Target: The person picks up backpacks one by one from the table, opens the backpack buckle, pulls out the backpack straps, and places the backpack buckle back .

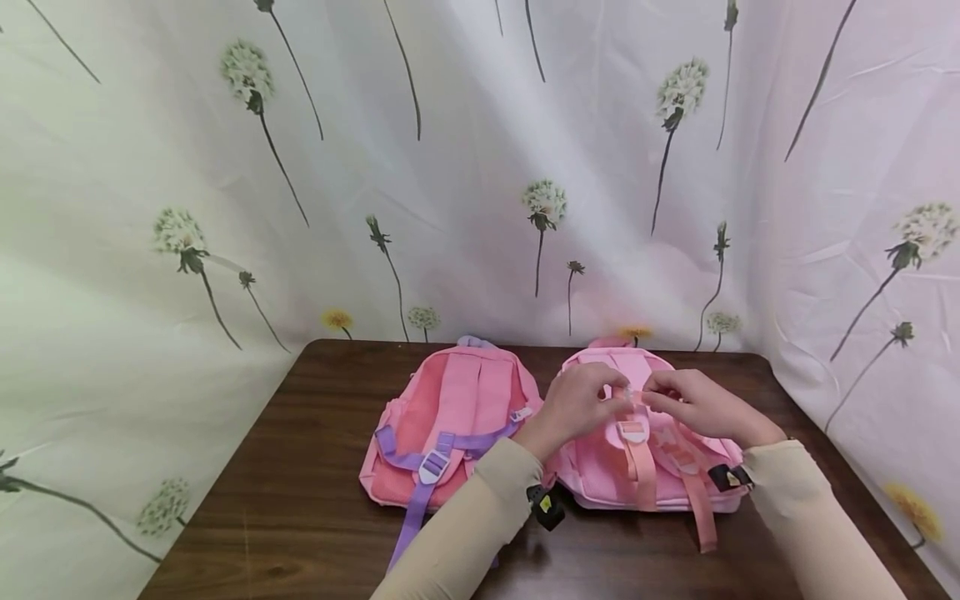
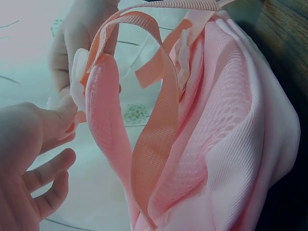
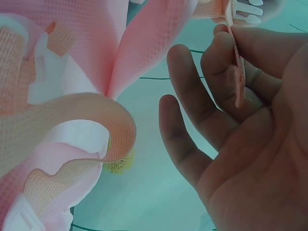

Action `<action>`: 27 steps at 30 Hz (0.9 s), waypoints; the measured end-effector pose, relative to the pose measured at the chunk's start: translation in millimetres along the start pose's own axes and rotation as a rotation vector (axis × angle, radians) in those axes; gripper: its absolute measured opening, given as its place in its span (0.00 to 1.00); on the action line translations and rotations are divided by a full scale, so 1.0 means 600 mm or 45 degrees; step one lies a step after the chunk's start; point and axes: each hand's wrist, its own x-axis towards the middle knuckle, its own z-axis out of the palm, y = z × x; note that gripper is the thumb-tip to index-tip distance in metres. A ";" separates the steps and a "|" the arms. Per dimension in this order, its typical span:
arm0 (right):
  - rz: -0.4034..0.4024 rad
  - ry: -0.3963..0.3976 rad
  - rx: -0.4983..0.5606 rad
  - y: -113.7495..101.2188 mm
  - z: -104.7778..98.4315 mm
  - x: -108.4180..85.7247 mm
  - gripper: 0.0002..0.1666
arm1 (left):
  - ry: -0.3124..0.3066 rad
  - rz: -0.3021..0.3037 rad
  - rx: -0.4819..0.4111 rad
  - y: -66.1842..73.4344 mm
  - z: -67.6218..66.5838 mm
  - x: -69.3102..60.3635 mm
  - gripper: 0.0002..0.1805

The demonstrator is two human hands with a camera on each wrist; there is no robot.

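Purple straps trail off the left backpack, near the table's back edge; my left sleeve could snag them. My left hand seems to pinch a white clip, mostly hidden in the head view. The pink backpack lies below, toward the back right corner. My right hand pinches an orange strap; a loose grip could let it slip. Where that strap leads, I can't make out.

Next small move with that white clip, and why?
Probably ease the white clip toward the left hand: its prongs look exposed, the right hand pinches the orange strap beside it, and both hands are close together over the orange-strapped backpack.
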 end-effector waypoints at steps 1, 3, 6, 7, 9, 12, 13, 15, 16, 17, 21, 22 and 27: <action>-0.013 0.008 -0.002 0.000 0.001 0.000 0.06 | 0.003 0.002 0.002 0.000 0.000 0.000 0.14; -0.033 0.018 -0.008 -0.001 0.002 0.001 0.07 | 0.013 0.014 0.011 0.000 0.002 0.000 0.14; -0.056 0.024 -0.012 -0.003 0.004 0.004 0.07 | 0.027 0.040 0.033 -0.002 0.004 0.001 0.14; -0.064 0.023 -0.009 -0.003 0.005 0.004 0.07 | 0.031 0.050 0.042 -0.003 0.005 0.001 0.14; -0.067 0.017 -0.003 -0.004 0.006 0.005 0.07 | 0.035 0.061 0.054 -0.004 0.007 0.001 0.13; -0.054 0.006 0.008 -0.005 0.008 0.006 0.06 | 0.034 0.055 0.053 -0.004 0.009 -0.001 0.12; -0.045 0.002 0.010 -0.005 0.009 0.005 0.06 | 0.032 0.050 0.052 -0.004 0.010 -0.002 0.12; -0.030 -0.001 0.005 -0.004 0.010 0.004 0.05 | 0.028 0.035 0.043 -0.003 0.011 -0.003 0.12; -0.024 -0.002 0.004 -0.004 0.011 0.003 0.05 | 0.025 0.031 0.043 -0.002 0.011 -0.004 0.12; -0.020 -0.002 0.002 -0.003 0.011 0.002 0.05 | 0.024 0.027 0.043 -0.002 0.011 -0.004 0.12; 0.003 0.001 -0.007 -0.003 0.008 -0.002 0.05 | 0.030 0.028 0.038 -0.002 0.011 -0.005 0.13; 0.012 0.001 -0.007 -0.004 0.007 -0.003 0.05 | 0.034 0.027 0.034 -0.003 0.010 -0.005 0.13; 0.065 -0.008 -0.016 -0.008 -0.002 -0.006 0.06 | 0.042 0.016 0.030 -0.004 0.005 -0.003 0.14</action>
